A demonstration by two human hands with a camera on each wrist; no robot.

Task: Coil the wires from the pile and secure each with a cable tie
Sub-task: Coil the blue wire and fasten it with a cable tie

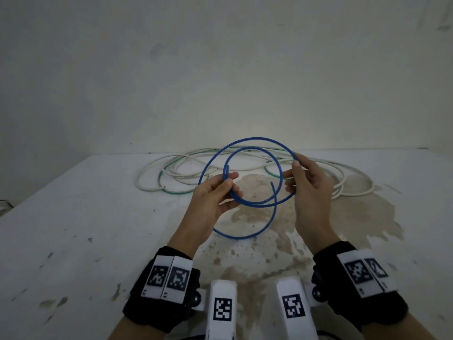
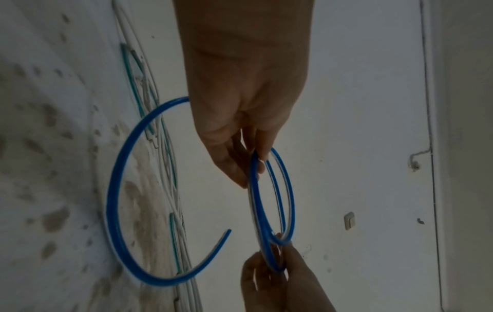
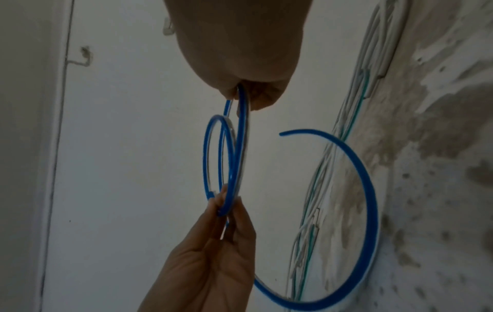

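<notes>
Blue wire (image 1: 255,141), coiled: pinched by left hand (image 1: 215,195) and right hand (image 1: 308,187) above table (image 1: 73,217); pile (image 1: 181,170) behind.

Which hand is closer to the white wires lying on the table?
Right. The right hand is held just in front of the white wires, overlapping them in the head view. The left hand holds the blue wire farther toward the table's middle.

White table (image 1: 73,217), surface stained brown and speckled. Loose pile of white wires (image 1: 186,177) and a green wire (image 1: 176,191) lying along its far edge.
</notes>
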